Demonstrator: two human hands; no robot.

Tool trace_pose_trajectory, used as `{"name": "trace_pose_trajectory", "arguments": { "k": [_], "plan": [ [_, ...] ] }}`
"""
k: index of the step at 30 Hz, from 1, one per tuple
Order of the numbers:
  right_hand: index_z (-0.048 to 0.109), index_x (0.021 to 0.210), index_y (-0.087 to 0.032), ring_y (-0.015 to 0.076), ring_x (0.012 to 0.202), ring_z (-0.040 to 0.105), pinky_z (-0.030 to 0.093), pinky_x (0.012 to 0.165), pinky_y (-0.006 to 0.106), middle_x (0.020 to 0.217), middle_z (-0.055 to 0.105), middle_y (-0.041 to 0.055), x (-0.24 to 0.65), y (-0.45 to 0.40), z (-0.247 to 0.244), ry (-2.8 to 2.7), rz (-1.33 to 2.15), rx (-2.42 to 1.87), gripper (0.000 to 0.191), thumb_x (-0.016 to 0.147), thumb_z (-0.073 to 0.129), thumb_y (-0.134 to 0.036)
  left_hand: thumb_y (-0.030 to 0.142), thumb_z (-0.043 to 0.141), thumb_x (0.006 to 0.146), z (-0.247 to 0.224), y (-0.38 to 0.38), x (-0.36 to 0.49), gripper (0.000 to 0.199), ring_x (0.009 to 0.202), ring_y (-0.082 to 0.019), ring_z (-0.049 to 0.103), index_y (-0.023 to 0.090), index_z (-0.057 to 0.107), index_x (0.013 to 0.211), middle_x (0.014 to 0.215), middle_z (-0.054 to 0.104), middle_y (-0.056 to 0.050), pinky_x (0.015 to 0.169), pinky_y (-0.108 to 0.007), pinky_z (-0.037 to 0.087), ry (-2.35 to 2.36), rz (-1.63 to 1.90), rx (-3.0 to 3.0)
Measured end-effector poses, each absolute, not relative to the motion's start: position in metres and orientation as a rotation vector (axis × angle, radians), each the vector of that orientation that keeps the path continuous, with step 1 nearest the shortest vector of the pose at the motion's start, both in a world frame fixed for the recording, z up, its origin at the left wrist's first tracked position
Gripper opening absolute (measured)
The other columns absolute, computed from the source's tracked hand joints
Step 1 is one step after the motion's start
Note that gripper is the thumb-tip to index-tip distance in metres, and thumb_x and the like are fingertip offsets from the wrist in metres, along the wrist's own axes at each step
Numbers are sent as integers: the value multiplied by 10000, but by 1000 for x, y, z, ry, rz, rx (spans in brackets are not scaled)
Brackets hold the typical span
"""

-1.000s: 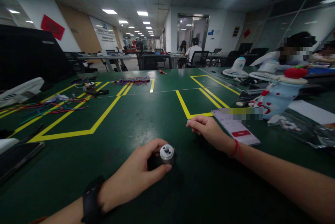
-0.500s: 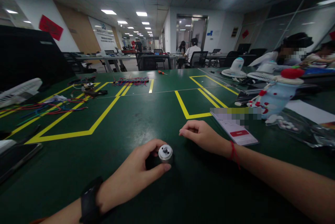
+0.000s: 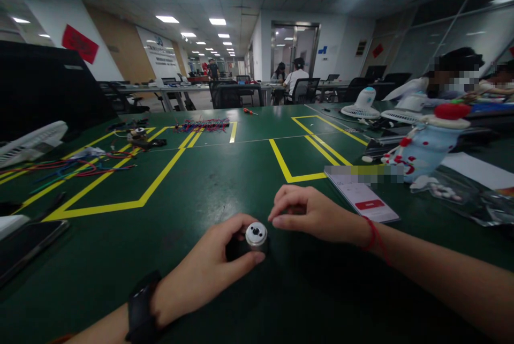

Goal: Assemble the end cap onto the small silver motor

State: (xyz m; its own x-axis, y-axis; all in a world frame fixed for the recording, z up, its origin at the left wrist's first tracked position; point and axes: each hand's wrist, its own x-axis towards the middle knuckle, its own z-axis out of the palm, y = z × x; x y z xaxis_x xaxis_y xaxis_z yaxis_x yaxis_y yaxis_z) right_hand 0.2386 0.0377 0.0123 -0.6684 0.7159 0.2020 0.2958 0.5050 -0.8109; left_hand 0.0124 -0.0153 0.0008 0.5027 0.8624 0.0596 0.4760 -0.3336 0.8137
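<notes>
My left hand (image 3: pixel 209 255) is wrapped round a small silvery cylindrical motor (image 3: pixel 256 234), thumb on the near side and index finger behind. The motor stands upright, its round end facing up, with a dark centre and small dark holes beside it. Just to the right of the motor is my right hand (image 3: pixel 307 210), a small gap away. Its fingers are curled, with the thumb and index tips close together. Whatever they pinch, if anything, is too small to make out.
A phone (image 3: pixel 361 194) lies beyond my right wrist, and a dark phone (image 3: pixel 32 247) at left. Loose wires (image 3: pixel 92 164) and a wire bundle (image 3: pixel 204 125) lie further back. A blue bottle (image 3: pixel 428 146) and white fan parts (image 3: pixel 363 104) stand right. Yellow tape (image 3: pixel 104 209) marks the green table.
My right hand has come slightly nearer the motor, its fingers lower and less tightly folded. The greyish bit at the motor's centre now looks darker. My left hand keeps its hold.
</notes>
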Motion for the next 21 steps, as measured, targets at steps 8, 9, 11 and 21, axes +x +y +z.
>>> {"name": "trace_pose_trajectory", "arguments": {
  "k": [8,9,11,21],
  "plan": [
    [736,943,-273,199,1001,490,388,879,378,1038,563,39,255,38,5,-2609,911,-738,183,779,688,-338,230,625,850,2,-15,12,240,917,-203,594,241,561,1081,1017,645,0,806,-304,460,1097,625,1966],
    [729,967,-270,195,1000,496,386,886,374,1044,561,38,255,39,5,-2586,949,-731,206,777,689,-338,229,626,850,1,-15,12,243,919,-204,594,245,560,1083,1020,644,1,806,-306,459,1104,624,1971],
    [713,1010,-254,178,976,518,397,875,349,1051,560,36,256,43,4,-2452,1083,-745,248,779,685,-339,224,625,849,0,-16,12,248,927,-206,592,251,560,1087,1028,642,3,815,-311,457,1116,624,1980],
    [646,937,-134,107,665,496,418,639,266,815,571,39,270,77,-21,-1355,1571,-916,253,852,547,-351,245,614,851,0,-15,12,254,956,-217,587,254,564,1099,1056,642,-9,846,-336,453,1119,625,1980]
  ]
}}
